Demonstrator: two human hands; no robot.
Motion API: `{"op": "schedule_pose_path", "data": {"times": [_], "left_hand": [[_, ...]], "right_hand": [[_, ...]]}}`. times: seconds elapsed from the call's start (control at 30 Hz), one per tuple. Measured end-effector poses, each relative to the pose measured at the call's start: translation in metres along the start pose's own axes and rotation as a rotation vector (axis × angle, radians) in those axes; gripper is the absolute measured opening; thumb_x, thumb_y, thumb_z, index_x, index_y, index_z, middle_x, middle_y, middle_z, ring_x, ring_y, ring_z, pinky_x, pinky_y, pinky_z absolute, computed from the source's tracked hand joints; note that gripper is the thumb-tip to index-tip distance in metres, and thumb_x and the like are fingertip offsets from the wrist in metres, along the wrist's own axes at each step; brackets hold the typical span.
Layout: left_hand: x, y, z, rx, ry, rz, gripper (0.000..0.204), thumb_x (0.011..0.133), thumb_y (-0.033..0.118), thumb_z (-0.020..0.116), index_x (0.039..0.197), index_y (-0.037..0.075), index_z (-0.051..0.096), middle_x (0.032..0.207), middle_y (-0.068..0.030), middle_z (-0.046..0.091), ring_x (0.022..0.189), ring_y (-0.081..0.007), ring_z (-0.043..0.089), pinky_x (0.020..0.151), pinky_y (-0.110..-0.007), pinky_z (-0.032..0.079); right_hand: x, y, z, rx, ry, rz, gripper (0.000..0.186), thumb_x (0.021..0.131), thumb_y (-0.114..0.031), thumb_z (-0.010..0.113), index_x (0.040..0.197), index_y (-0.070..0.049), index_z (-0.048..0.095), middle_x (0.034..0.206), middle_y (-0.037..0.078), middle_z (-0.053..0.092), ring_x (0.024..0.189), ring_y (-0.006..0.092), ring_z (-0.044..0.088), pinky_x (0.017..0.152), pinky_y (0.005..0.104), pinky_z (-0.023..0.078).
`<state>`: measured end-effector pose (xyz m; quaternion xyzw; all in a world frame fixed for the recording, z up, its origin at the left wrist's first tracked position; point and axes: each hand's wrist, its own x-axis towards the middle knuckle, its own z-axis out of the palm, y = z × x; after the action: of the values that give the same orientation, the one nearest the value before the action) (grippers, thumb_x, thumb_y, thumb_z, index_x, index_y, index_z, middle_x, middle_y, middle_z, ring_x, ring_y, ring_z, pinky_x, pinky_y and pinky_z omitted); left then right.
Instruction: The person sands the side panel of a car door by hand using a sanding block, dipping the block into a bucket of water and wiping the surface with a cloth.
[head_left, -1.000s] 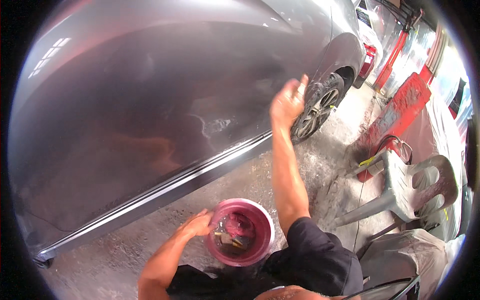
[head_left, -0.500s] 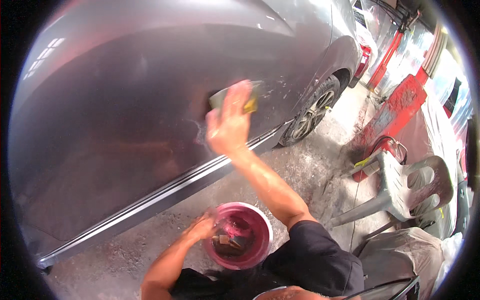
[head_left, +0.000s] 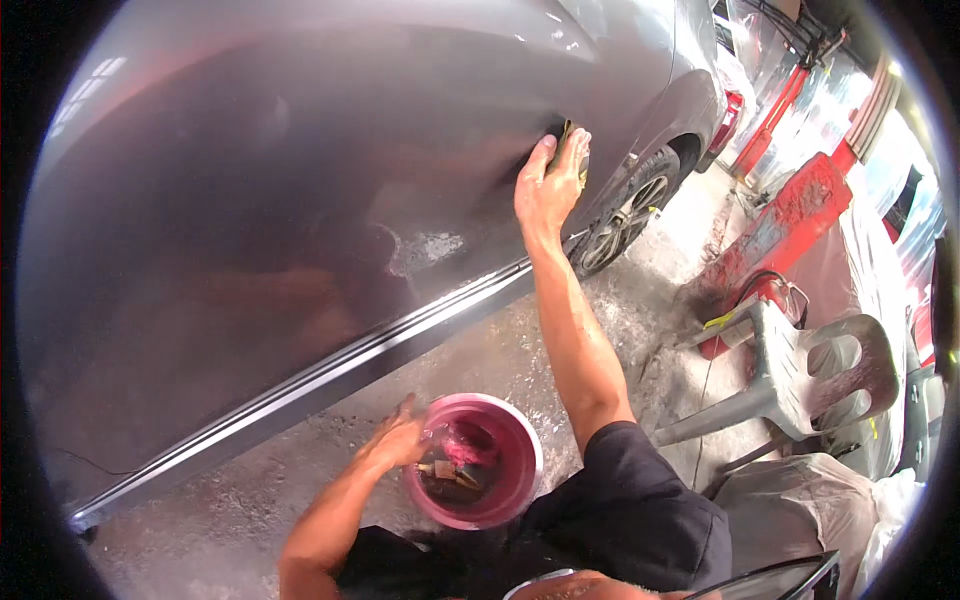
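Note:
My right hand [head_left: 552, 176] is closed on a thin dark pad with yellow [head_left: 566, 133], held against the grey car's side panel [head_left: 250, 170]. Below it, a whitish scuffed patch [head_left: 435, 247] marks the paint. My left hand [head_left: 398, 435] is at the left rim of a pink bucket [head_left: 519, 445], its fingers smeared, so its grip is unclear. Inside the bucket lie a pink cloth [head_left: 467, 443] and small tan blocks [head_left: 443, 470] in murky water.
A car wheel [head_left: 625, 215] is at right of the panel. Further right stand a red post [head_left: 800, 210], a dusty plastic chair [head_left: 768, 370] with a red cylinder behind it, and sheet-covered objects [head_left: 800, 500]. Concrete floor [head_left: 220, 520] lies below the car.
My right hand was raised near the wheel, swept left and down over the scuffed patch with the pad, and is now up and right again. My left hand stays by the bucket.

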<state>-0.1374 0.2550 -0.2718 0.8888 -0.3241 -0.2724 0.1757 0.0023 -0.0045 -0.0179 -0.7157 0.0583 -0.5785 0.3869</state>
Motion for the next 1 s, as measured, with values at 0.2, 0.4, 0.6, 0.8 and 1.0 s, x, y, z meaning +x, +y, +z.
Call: {"op": "schedule_pose_path", "data": {"times": [0.2,0.4,0.6,0.8,1.0], "left_hand": [[-0.008,0.008,-0.009,-0.041,0.002,-0.013,0.072,0.086,0.039,0.068,0.150,0.026,0.037,0.157,-0.0313,0.017,0.139,-0.0489,0.033,0.113,-0.050,0.035],[-0.004,-0.005,0.003,-0.003,0.014,0.007,0.078,0.086,0.039,0.068,0.153,0.030,0.029,0.155,-0.0335,0.018,0.139,-0.0494,0.032,0.113,-0.051,0.035],[-0.006,0.003,-0.002,-0.033,0.027,0.003,0.069,0.092,0.050,0.059,0.151,0.027,0.033,0.154,-0.0326,0.023,0.138,-0.0497,0.033,0.113,-0.052,0.033],[-0.007,0.013,-0.014,-0.035,-0.024,-0.012,0.076,0.087,0.039,0.067,0.153,0.024,0.031,0.155,-0.0342,0.017,0.139,-0.0499,0.032,0.115,-0.049,0.032],[-0.003,0.011,-0.008,-0.029,0.001,-0.024,0.077,0.087,0.041,0.067,0.153,0.024,0.031,0.157,-0.0319,0.016,0.139,-0.0500,0.031,0.114,-0.050,0.033]], "right_hand": [[-0.011,0.011,-0.004,-0.237,0.151,-0.388,0.037,0.090,-0.020,0.066,0.114,0.007,0.066,0.120,0.029,0.063,0.116,0.0428,0.060,0.099,0.0429,0.049],[-0.019,-0.006,0.000,-0.165,0.174,-0.359,0.031,0.084,-0.018,0.072,0.106,0.004,0.070,0.115,0.025,0.067,0.111,0.0390,0.064,0.093,0.0418,0.053],[-0.020,-0.003,0.002,-0.096,0.185,-0.271,0.035,0.083,-0.019,0.073,0.107,0.006,0.069,0.117,0.029,0.064,0.114,0.0392,0.063,0.096,0.0405,0.051],[-0.020,0.002,0.004,-0.073,0.175,-0.296,0.038,0.082,-0.019,0.073,0.109,0.008,0.068,0.118,0.031,0.063,0.114,0.0398,0.063,0.098,0.0401,0.050],[-0.021,-0.002,0.005,-0.059,0.181,-0.270,0.037,0.081,-0.017,0.072,0.109,0.008,0.068,0.118,0.031,0.063,0.114,0.0400,0.063,0.098,0.0400,0.050]]}}
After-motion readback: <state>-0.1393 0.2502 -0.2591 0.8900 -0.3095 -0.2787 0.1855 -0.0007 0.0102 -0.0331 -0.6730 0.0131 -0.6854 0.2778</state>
